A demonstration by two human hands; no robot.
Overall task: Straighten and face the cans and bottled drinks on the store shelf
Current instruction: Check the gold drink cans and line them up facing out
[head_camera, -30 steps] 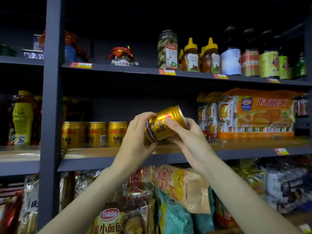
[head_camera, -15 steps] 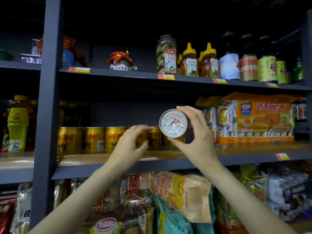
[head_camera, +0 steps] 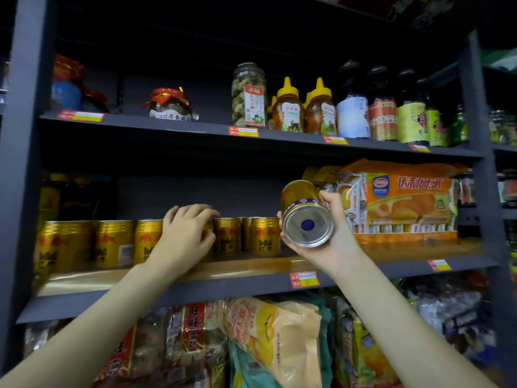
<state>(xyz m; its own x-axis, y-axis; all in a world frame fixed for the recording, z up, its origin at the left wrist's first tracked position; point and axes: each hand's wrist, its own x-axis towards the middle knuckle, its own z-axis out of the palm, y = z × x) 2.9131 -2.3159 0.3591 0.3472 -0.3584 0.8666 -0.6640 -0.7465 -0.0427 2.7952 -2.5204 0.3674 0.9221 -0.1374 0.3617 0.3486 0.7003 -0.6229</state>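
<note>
The right hand (head_camera: 321,242) grips a gold can (head_camera: 303,212) above the front edge of the middle shelf (head_camera: 251,287). The can is tipped, its long axis running front to back, silver bottom with a blue dot facing the camera. The left hand (head_camera: 186,236) reaches onto the shelf, fingers curled over the top of one can in the row of gold cans (head_camera: 117,242); whether it actually grasps that can I cannot tell. The standing cans read "RedBull". Right of them lies an orange cake pack (head_camera: 402,203) printed with Chinese characters. On the shelf above stand honey bottles (head_camera: 305,107).
</note>
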